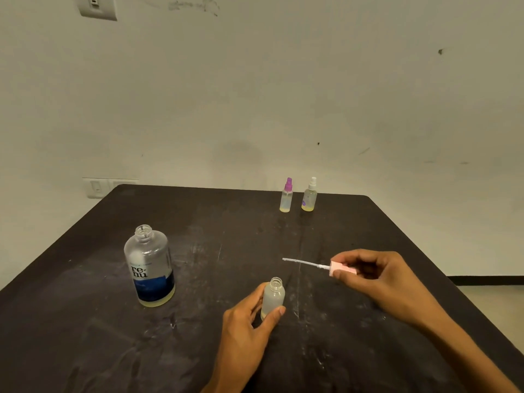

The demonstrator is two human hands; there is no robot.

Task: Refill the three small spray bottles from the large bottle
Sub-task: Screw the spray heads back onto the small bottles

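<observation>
Our left hand (246,321) wraps its fingers round the uncapped small bottle (272,297) near the table's (85,336) front edge; our right hand (377,275) pinches the pink sprayer (341,268) aloft.

Dim, even indoor light; soft shadows, slight blur, wide-angle bending at edges.

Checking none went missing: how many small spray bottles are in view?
3: an open one in the left hand, a purple-topped one and a white-topped one at the table's far edge.
</observation>
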